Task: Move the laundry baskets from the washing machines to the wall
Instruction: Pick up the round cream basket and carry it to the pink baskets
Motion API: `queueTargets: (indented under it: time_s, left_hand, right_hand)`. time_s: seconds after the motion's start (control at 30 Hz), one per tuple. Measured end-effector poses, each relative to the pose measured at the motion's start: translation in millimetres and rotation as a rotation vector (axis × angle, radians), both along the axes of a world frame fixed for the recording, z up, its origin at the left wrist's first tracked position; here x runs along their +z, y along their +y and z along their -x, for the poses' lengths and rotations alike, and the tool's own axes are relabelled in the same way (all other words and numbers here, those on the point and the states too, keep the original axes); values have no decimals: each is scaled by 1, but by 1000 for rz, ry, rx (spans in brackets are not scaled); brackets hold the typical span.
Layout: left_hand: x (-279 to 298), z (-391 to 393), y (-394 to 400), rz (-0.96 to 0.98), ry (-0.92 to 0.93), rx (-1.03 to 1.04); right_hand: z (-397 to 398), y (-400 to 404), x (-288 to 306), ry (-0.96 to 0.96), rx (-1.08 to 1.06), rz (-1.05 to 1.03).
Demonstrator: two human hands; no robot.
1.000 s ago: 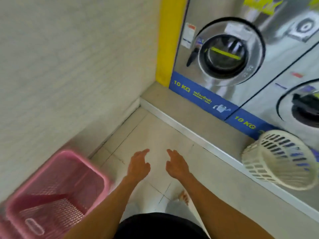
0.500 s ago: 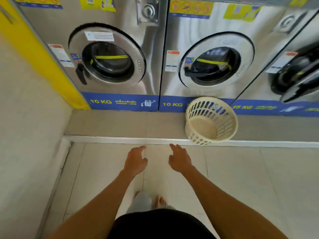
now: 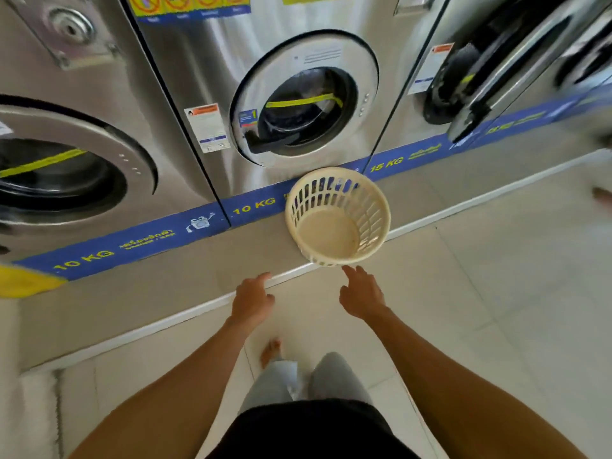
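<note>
A round cream laundry basket (image 3: 364, 200) with slotted sides stands empty on the raised grey step in front of the middle washing machine (image 3: 304, 104). My right hand (image 3: 361, 293) reaches toward it, fingers apart, fingertips just short of its near rim. Left of that, my left hand (image 3: 253, 299) hovers over the step's white edge, fingers loosely curled and holding nothing. Neither hand touches the basket.
Steel washing machines line the far side, one at the left (image 3: 66, 173) and one with its door swung open at the right (image 3: 477, 87). The grey step (image 3: 132, 293) has a white edge strip. My legs stand on the pale tiled floor (image 3: 496, 309).
The view has swung from the wall and pink basket to the machines and come closer. The cream basket now sits just ahead of my hands, which have spread apart and reached forward.
</note>
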State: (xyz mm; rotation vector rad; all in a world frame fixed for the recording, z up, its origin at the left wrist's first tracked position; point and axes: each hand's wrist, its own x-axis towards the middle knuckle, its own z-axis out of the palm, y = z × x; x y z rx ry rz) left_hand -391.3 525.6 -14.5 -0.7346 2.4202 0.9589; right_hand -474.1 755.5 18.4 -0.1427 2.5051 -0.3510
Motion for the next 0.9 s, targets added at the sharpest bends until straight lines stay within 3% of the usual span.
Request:
queueTargets:
  time_s: [0.23, 0.57, 0.9]
  left_hand:
    - [-33, 69, 9, -16, -52, -76]
    - [-71, 141, 54, -54, -130, 85]
    - [-187, 218, 89, -70, -52, 323]
  right_hand:
    - [65, 25, -28, -58, -102, -88]
    - [167, 59, -96, -152, -108, -56]
    - [255, 96, -222, -73, -218, -68]
